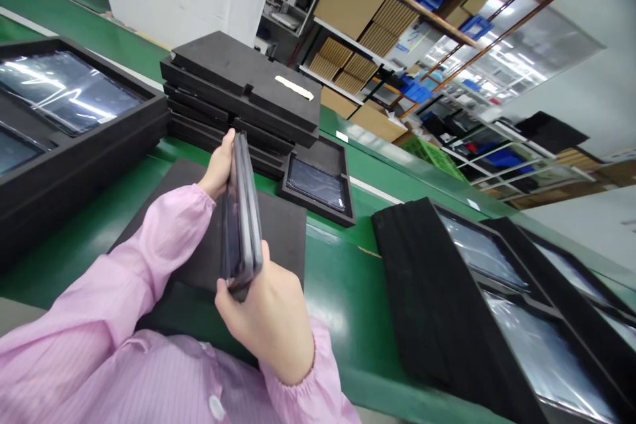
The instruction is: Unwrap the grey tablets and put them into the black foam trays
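Between my two hands a small stack of tablets [242,212] is held on edge, their thin grey sides facing up. My left hand [220,164] grips the far end, its thumb on the near face; some of its fingers are hidden. At the near end my right hand [271,311] is closed round the corner, thumb on one side and fingers on the other. Below the tablets lies a flat black foam sheet [283,228] on the green bench. Just beyond my left hand rises a pile of black foam trays [238,83].
An open foam tray [350,209] holding one dark tablet [317,182] lies beyond the sheet. Stacked trays of film-covered tablets stand at the left [99,146] and right [422,305]. Shelves with cardboard boxes [350,0] are behind the green bench [342,285].
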Tool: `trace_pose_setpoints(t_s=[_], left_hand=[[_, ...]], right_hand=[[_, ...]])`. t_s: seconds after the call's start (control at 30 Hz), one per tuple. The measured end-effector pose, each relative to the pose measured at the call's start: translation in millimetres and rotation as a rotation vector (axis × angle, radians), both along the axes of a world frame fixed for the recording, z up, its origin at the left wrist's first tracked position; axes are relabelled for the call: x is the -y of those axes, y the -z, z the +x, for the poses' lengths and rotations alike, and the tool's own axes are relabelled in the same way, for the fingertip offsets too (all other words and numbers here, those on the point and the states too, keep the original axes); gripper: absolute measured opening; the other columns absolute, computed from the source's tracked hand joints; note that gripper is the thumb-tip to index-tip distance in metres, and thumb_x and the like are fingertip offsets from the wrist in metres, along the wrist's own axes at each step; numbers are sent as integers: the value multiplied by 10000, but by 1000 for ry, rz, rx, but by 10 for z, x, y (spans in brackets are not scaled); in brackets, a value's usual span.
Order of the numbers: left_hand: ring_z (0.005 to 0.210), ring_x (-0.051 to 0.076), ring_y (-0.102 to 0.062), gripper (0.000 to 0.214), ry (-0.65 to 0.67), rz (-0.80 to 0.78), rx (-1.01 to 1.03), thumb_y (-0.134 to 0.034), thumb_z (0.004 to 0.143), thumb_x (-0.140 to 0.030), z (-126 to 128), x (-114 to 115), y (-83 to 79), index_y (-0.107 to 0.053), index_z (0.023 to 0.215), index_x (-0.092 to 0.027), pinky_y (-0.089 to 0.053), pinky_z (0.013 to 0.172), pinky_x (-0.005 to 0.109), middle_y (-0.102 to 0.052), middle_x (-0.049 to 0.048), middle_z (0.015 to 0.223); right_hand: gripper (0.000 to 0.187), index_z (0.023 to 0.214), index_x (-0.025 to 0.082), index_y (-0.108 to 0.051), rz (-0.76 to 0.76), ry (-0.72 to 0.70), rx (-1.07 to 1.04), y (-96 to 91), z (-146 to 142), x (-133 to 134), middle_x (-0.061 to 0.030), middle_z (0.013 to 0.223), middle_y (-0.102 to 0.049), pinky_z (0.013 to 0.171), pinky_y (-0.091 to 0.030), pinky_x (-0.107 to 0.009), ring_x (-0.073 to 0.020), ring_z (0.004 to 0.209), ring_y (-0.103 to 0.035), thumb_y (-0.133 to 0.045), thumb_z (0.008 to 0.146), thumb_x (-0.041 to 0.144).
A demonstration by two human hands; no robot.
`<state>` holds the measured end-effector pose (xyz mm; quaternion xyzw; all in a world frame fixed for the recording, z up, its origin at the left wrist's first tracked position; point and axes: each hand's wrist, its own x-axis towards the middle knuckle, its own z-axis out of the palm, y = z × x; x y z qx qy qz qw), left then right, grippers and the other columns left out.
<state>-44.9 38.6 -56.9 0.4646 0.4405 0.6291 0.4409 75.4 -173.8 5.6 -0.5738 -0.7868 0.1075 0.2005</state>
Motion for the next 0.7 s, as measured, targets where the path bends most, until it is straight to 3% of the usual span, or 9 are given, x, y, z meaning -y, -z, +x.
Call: trace_pose_setpoints(t_s=[0.13, 0.23, 0.33, 0.53, 0.7], left_hand=[[706, 153, -612, 521, -46, 94, 96, -372, 915, -671, 8, -181, -268, -566, 757, -213, -508, 684, 288, -602, 27, 729], [766, 166, -632, 530, 29, 220, 24, -370, 909, -680, 43, -227, -256, -589, 804, -209, -508, 720, 301, -631, 41, 792], [833, 184, -653, 524, 66, 248, -44, -374, 916, -673, 52, -220, -181, -615, 870, -210, -513, 725, 307, -667, 53, 855], [973, 213, -661, 484, -13, 196, -180, -318, 981, -591, -31, -138, -200, -641, 959, -230, -526, 774, 333, -681, 57, 958], [1025, 203, -655, 474, 23, 282, -206, -312, 986, -586, -30, -47, -240, -645, 1011, -250, -517, 838, 325, -676, 45, 1030]], right_hand=[[126, 862, 199, -513, -162, -61, 186, 64, 32, -184, -26, 705, -659, 514, -382, -300, -225, 617, -669, -593, 767, 219], [175, 917, 183, -569, -341, -116, 214, 54, 89, -337, -40, 784, -704, 594, -418, -306, -243, 722, -697, -651, 767, 222], [211, 903, 183, -585, -446, -153, 181, 38, 166, -432, -32, 820, -709, 634, -423, -307, -236, 756, -688, -716, 752, 250], [315, 761, 203, -539, -510, -219, 88, 43, 288, -506, 19, 718, -626, 575, -385, -278, -166, 634, -592, -823, 686, 317], [359, 818, 184, -555, -457, -276, 53, -13, 358, -514, -15, 822, -626, 615, -417, -291, -165, 674, -579, -854, 658, 302]])
